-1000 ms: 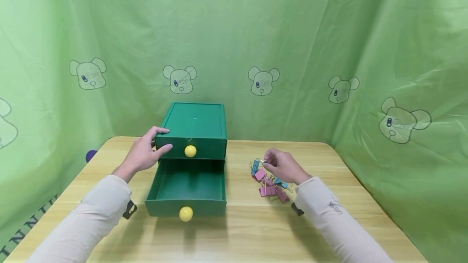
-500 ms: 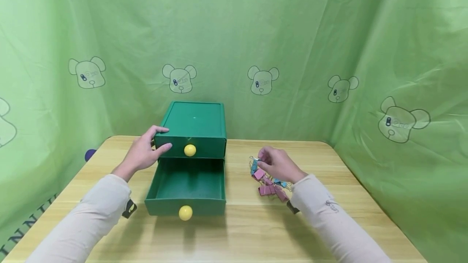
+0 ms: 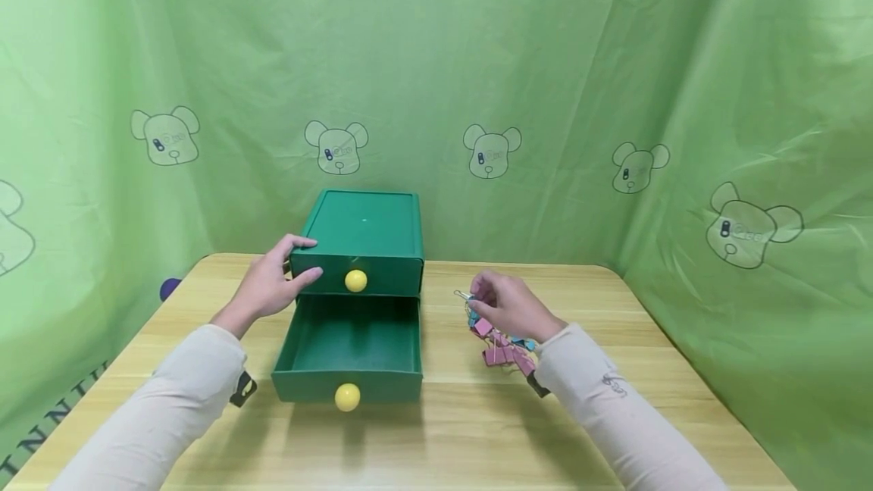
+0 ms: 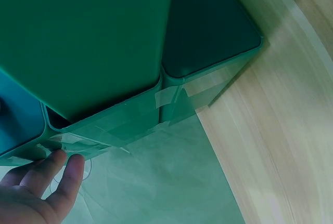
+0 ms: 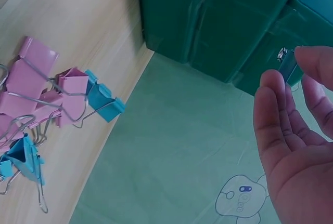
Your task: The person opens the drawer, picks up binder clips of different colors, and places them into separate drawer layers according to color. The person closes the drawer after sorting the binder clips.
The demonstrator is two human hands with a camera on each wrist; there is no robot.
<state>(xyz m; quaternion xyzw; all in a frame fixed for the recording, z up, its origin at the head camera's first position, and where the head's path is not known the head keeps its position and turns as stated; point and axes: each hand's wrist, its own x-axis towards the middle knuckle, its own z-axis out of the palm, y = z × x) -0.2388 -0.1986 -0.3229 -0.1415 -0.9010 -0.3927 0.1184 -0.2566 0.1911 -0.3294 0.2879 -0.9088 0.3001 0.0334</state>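
A dark green two-drawer box (image 3: 361, 226) stands left of centre, its lower drawer (image 3: 346, 385) pulled out and the upper one closed. At its upper front left corner my left hand (image 3: 266, 286) rests, fingers extended on the top and side, thumb at the front. My right hand (image 3: 514, 305) pinches a binder clip (image 5: 288, 67) between thumb and fingertips; its metal handle points left in the head view. Below that hand lies a pile of pink binder clips (image 5: 73, 96) and blue binder clips (image 5: 105, 103), partly hidden by the hand in the head view.
Yellow round knobs (image 3: 347, 397) stick out from both drawer fronts. A wooden table (image 3: 477, 430) carries everything. Green cloth (image 3: 423, 59) with bear drawings hangs behind and on both sides. Clear tape (image 4: 182, 96) runs along the box's side.
My right hand has moved left over the pile, the clip's metal handle now showing past its fingertips. My left hand and the drawers have stayed in place.
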